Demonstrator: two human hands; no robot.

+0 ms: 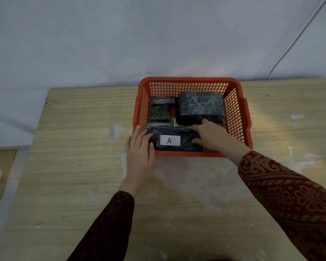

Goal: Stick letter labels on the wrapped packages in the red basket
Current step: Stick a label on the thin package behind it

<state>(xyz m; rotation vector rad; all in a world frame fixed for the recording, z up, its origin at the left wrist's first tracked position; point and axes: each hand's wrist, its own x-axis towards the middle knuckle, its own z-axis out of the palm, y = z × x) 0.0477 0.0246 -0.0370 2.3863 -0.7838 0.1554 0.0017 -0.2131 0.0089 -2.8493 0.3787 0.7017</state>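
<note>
A red mesh basket (239,117) sits on the wooden table and holds black wrapped packages. A long flat package (184,132) lies along the basket's near side with a white label (170,140) reading "A" on top. My left hand (139,151) grips its left end, and my right hand (209,134) holds its right end with fingers over the top. Behind it a large package (200,106) fills the back right. Two small packages (162,100) (159,114) lie at the back left. Neither of those three shows a label.
The wooden table (73,147) has pale worn patches in front of the basket. A grey wall rises behind it, with a white cable (290,46) running down at the right. The table's left edge drops off to the floor.
</note>
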